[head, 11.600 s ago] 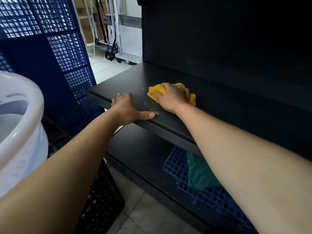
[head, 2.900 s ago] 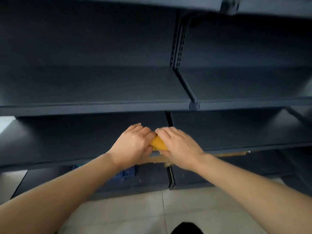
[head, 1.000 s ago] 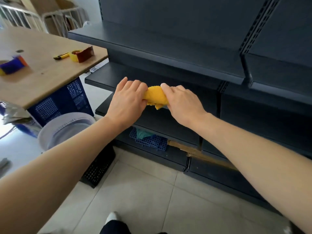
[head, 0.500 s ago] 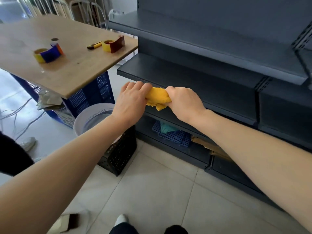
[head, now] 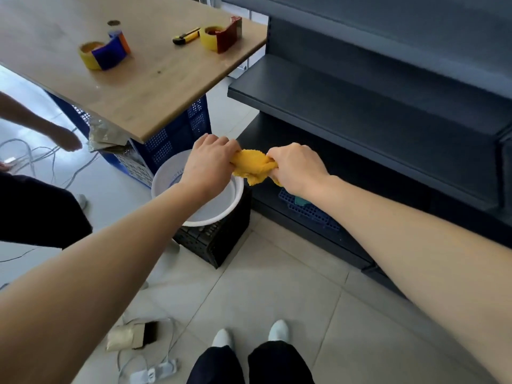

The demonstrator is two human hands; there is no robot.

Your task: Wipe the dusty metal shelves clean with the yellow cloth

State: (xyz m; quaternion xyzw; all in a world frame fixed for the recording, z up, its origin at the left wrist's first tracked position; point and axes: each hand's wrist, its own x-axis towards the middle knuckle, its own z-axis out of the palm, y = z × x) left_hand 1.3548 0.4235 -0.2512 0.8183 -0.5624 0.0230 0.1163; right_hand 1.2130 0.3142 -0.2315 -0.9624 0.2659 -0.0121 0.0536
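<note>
Where the yellow cloth [head: 250,167] is: in the head view I see it bunched between the two hands, over the right rim of the white basin [head: 166,176], apart from the metal shelves [head: 360,106].
Left hand [head: 206,163]: fingers curled tight around the left end of the cloth.
Right hand [head: 295,167]: clamped on the right end; a loose corner hangs under it.
Step in hand: wringing the cloth, I judge.
To do it well: I should bring it over the basin's middle and twist the hands in opposite ways, so nothing drips on the black crate [head: 216,245].
</note>
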